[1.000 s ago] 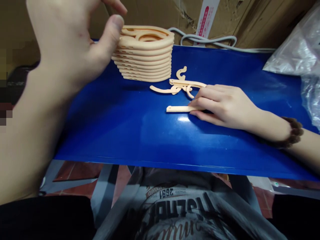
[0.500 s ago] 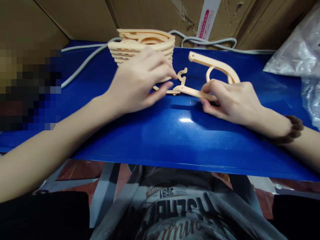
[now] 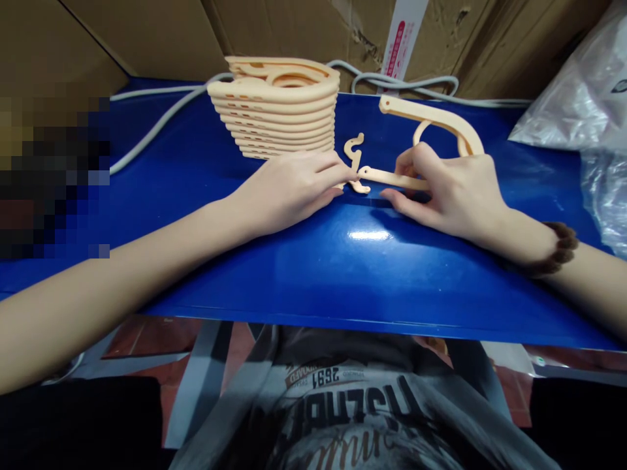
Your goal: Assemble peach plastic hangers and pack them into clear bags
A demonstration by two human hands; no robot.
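Right now your right hand (image 3: 448,189) pinches two cream hanger parts between thumb and fingers: a straight arm piece (image 3: 386,177) pointing at your other hand, and above it a curved arm piece (image 3: 441,119). Your left hand (image 3: 294,186) has thumb and forefinger close together at the foot of a hook piece (image 3: 356,160) by the bench's (image 3: 294,274) middle; you can't tell whether it grips. Just behind that hand stands a stack of folding hangers (image 3: 289,121), with a pale cable (image 3: 166,126) running past and a plastic bag (image 3: 563,111) far right.
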